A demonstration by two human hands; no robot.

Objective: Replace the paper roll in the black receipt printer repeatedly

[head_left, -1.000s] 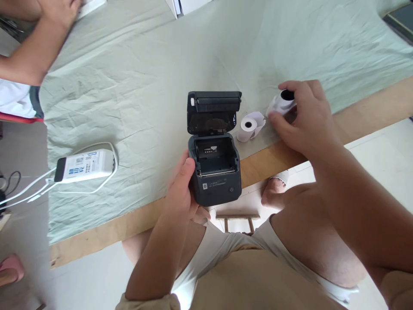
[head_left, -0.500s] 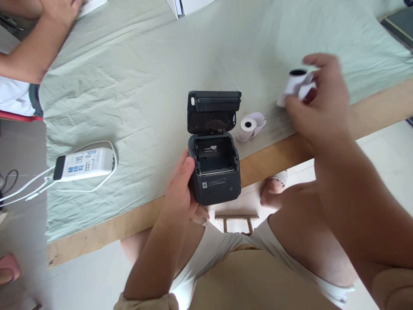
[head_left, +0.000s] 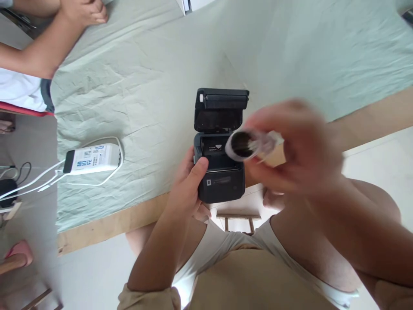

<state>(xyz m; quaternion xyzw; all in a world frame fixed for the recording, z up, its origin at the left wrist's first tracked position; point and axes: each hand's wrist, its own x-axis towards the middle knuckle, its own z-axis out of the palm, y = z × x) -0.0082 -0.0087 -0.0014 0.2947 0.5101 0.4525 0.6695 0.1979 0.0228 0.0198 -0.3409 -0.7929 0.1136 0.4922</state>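
A black portable label printer (head_left: pixel 222 185) is gripped by my left hand (head_left: pixel 189 181), thumb on its left side and fingers underneath. Its lid (head_left: pixel 222 107) stands raised, and the paper bay shows printed marks on its back wall. My right hand (head_left: pixel 297 150), smeared by motion, is closed on a white paper roll (head_left: pixel 229 147). The roll's wide dark core faces up toward me, and it hangs over the right part of the bay; I cannot tell whether it touches the printer. The smaller roll on the cloth is hidden from view.
A white power strip (head_left: pixel 97 158) with cables lies on the green cloth (head_left: pixel 145 86) at left. Another person's arm (head_left: pixel 48 56) rests at the upper left. The table's wooden edge (head_left: pixel 112 224) runs beneath the printer. A white box (head_left: pixel 196 4) shows at the top.
My right hand has carried the paper roll leftward from the right side of the table to the printer. My left hand still holds the printer. The other person's hand has shifted.
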